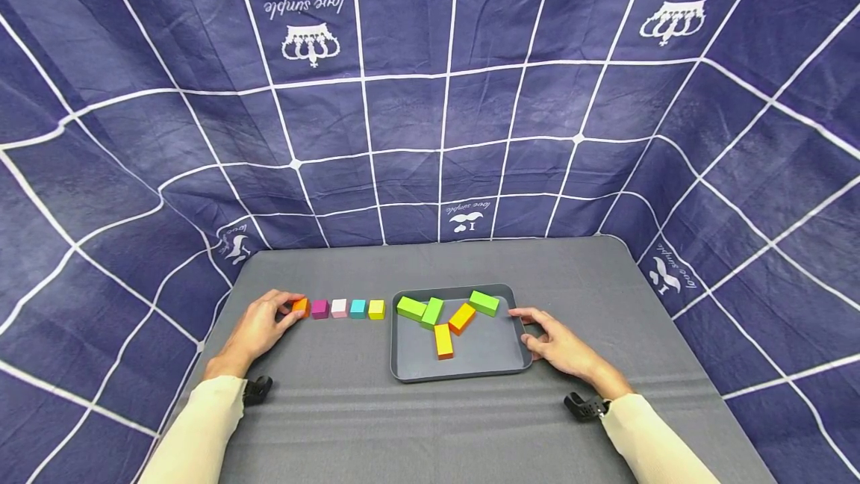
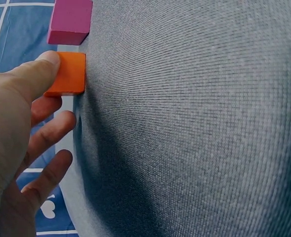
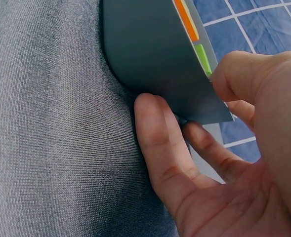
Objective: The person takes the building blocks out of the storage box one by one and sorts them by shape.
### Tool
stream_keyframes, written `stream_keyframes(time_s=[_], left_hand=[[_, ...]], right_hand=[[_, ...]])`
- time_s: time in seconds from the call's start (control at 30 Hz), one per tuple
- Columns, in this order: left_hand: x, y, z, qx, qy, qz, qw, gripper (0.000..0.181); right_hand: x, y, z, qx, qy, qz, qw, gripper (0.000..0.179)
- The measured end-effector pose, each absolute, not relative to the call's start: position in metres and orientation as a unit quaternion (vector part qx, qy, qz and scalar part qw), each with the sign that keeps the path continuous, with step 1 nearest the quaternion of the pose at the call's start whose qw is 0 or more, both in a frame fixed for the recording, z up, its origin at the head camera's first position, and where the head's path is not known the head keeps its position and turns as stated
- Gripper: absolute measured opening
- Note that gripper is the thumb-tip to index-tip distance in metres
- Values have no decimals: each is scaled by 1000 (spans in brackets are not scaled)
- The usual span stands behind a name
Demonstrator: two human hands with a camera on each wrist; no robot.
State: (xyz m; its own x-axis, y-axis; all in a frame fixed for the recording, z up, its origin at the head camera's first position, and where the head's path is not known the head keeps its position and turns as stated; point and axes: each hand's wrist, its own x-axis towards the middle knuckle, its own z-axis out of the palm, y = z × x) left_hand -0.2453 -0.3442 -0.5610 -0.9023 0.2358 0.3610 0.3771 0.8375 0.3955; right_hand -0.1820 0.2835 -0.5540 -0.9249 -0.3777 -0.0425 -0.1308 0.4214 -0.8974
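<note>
On the left of the table, my left hand point(image 1: 260, 326) pinches an orange cube point(image 2: 72, 73) between thumb and fingers. That cube stands at the left end of a row with a magenta cube point(image 1: 320, 309), a pale pink cube point(image 1: 339, 308), a teal cube point(image 1: 358, 309) and a yellow cube point(image 1: 376, 310). My right hand point(image 1: 561, 346) grips the right wall of a dark grey tray point(image 1: 484, 361). In the right wrist view, one digit bends over the tray's rim while other fingers point(image 3: 152, 121) lie low against its outside.
Inside the tray lie three green blocks point(image 1: 484, 303) and two orange-yellow blocks point(image 1: 443, 342), set at various angles. A grey cloth point(image 1: 322, 409) covers the table. Blue curtains point(image 1: 403, 118) with white grid lines enclose its back and sides.
</note>
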Motion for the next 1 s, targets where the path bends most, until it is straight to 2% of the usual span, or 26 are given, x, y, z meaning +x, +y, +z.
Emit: stream_keyframes(time_s=[0.5,1.0], left_hand=[[-241,-336,-550,-153,-947,-226,170,38],[-237,-283,-525,-173,-946,-212,173,39]], right_hand=[[-182,284,-553,-150,834,-517,122,56],[-182,282,-552,-143,841,-507,122,57]])
